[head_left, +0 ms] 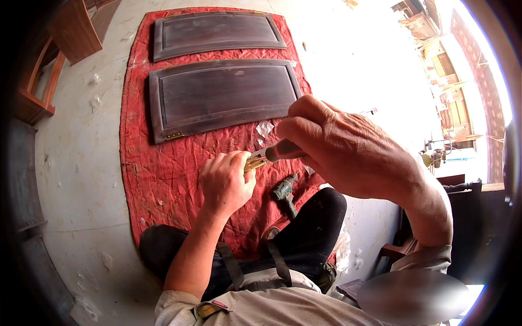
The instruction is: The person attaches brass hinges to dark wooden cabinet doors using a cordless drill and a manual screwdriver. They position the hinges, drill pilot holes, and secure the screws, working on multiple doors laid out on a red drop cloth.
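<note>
My left hand (225, 179) is closed on a small brass-coloured hinge (255, 162), held above the red cloth in front of my knees. In my right hand (348, 144) is a hand tool (285, 150) with a dark, rounded handle and a flat metal end. That end meets the hinge by my left fingertips. A dark wooden door panel (228, 92) with a slightly curved edge lies just beyond my hands. Another brass hinge (174, 135) sits on its near left corner. Below my right hand lies a green cordless drill (284, 190).
A second dark panel (217, 33) lies farther off on the red cloth (138, 179). Scraps of clear plastic (265, 129) rest near the closer panel. Brown wooden furniture (73, 30) stands at the far left. Dark furniture (462, 228) stands on the right.
</note>
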Motion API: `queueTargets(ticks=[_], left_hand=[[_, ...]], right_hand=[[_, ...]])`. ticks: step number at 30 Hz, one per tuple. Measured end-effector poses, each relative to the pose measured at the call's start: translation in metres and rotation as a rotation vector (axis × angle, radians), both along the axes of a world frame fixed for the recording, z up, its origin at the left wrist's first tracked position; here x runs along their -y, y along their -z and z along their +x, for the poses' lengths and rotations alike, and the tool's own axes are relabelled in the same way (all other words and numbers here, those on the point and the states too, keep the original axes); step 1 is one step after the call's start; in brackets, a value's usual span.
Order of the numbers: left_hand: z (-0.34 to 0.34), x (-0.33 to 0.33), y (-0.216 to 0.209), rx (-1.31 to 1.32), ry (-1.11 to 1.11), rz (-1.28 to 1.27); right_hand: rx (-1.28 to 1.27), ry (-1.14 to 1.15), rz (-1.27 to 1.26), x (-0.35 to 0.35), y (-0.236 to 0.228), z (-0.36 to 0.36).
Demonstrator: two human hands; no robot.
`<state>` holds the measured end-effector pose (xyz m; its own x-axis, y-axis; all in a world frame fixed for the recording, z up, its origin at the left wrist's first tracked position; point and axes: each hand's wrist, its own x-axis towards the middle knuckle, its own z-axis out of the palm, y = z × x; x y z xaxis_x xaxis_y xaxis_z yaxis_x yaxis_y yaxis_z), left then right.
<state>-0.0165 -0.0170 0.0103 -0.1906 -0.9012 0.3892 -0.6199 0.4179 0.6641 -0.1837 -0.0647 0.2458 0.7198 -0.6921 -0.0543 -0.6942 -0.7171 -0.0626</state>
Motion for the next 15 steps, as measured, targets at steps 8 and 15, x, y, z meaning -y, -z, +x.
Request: queueTargets(ticks=[8, 15], left_hand=[[0.001, -0.001, 0.000, -0.001, 0.003, 0.002], [-0.001, -0.001, -0.001, -0.009, 0.027, 0.044]], right_hand=[[0.002, 0.054, 0.024, -0.006, -0.006, 0.004], [-0.125, 0.138, 0.089, -0.008, -0.009, 0.005]])
